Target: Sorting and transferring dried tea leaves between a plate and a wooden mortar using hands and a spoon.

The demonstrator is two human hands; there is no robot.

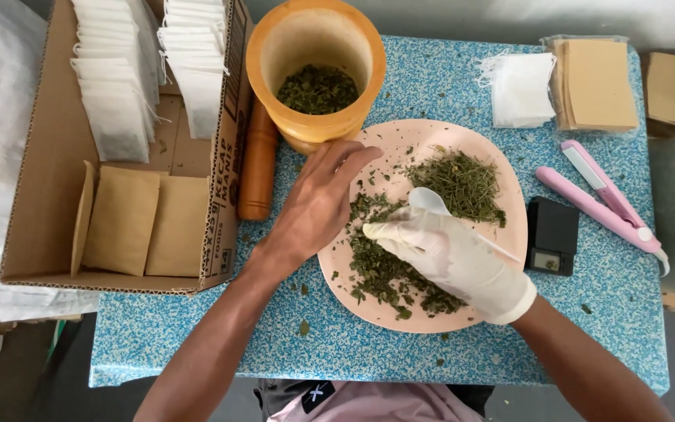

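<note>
A pale pink plate (501, 184) in the middle of the table holds two heaps of dried green herbs (462, 181). My right hand (451, 254), in a white glove, grips a white plastic spoon (430, 201) over the herbs, its bowl pointing up-left. My left hand (318, 199), bare, rests flat with fingers apart on the plate's left rim, fingertips near the base of a wooden mortar (316, 69) that holds more dried herbs.
A wooden pestle (258, 164) lies between the mortar and a cardboard box (48, 156) of white filter bags and brown pouches. At right are a small black scale (552, 236), a pink heat-sealing tool (603, 195), white bags (521, 87) and brown pouches (597, 84).
</note>
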